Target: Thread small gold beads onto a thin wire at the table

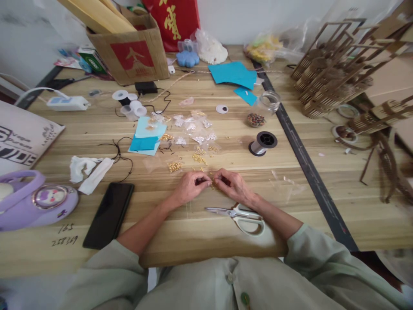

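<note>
My left hand (192, 186) and my right hand (232, 186) meet fingertip to fingertip over the table, both closed in a pinch. A faint clear thread (187, 210) hangs below my left hand. Tiny gold beads (212, 186) show at the fingertips; what my right fingers grip is too small to make out. Just beyond the hands lie small heaps of gold beads (174, 166) and loose gold pieces (200, 159). Scissors with pale handles (238, 215) rest beside my right forearm, blades slightly apart and pointing left. A spool of clear thread (263, 143) stands to the right.
A black phone (109, 215) and white tissue (93, 172) lie left, with black cord (119, 155) behind. Small bags of silver pieces (193, 125) and blue cards (145, 142) sit mid-table. A glass jar (269, 102) lies near dark beads; wooden baskets (322, 82) stack at right.
</note>
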A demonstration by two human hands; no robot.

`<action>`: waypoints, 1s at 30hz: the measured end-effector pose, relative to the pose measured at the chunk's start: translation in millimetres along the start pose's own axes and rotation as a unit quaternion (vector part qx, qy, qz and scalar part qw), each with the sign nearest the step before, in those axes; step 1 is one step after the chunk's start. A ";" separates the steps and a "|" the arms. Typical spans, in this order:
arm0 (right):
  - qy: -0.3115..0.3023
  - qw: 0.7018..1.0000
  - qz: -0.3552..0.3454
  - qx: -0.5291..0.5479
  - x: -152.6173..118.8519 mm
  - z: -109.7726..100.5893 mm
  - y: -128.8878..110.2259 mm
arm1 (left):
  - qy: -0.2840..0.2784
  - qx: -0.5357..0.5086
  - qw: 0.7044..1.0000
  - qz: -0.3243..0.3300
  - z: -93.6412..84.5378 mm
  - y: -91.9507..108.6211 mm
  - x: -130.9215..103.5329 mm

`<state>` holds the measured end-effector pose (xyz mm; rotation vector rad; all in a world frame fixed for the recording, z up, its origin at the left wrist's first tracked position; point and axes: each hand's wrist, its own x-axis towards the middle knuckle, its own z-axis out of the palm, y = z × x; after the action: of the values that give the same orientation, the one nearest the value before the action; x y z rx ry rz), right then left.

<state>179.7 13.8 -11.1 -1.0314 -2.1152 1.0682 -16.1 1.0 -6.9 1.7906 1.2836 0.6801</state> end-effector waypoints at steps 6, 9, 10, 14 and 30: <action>0.003 1.000 0.007 0.009 -0.1 -0.4 0.0 | 0.002 -0.009 1.000 -0.002 -0.5 0.7 0.1; 0.003 1.000 0.013 0.020 0.0 -0.4 0.8 | 0.003 -0.013 1.000 -0.002 -1.0 1.3 0.2; 0.003 1.000 0.015 0.024 0.1 -0.4 1.0 | 0.003 -0.015 1.000 -0.002 -1.0 1.5 0.3; 0.004 0.999 0.025 0.037 0.7 -0.5 1.0 | 0.010 -0.029 0.999 -0.010 -0.7 2.7 0.8; -0.001 0.997 0.047 0.062 2.1 -1.9 -2.6 | -0.022 -0.077 0.996 -0.030 -4.8 5.4 2.1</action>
<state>179.0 15.2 -7.6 -1.0783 -1.9907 1.2298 -16.5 3.6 0.1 1.6272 1.2169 0.6851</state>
